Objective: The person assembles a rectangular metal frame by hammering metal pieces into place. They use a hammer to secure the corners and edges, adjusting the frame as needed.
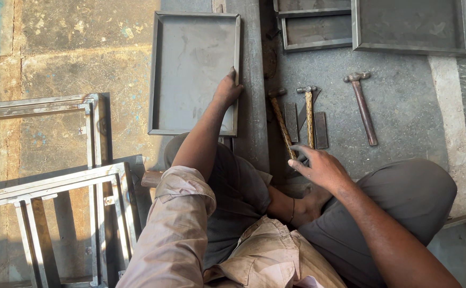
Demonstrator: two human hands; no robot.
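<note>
Right grip [318, 168], fingers spread, reaches over the wooden-handled hammer [282, 122] on the concrete floor [403, 106]; left grip [227, 89] presses the grey rectangular steel tray [190, 69]. Loosely pinned, that tray could skid.

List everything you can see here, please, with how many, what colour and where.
Metal tray: one, grey, on the floor ahead, its right rim under the left hand.
More trays: at least three, grey, stacked at top right; another tray corner at bottom right.
Hammers: three; two with pale wooden handles side by side, one with a dark handle further right.
Flat metal pieces: a few, dark grey, beside the middle hammer.
Metal frames: two, grey, on the floor at left.
Left hand: resting on the tray's rim.
Right hand: open, at the near ends of the hammer handles.
</note>
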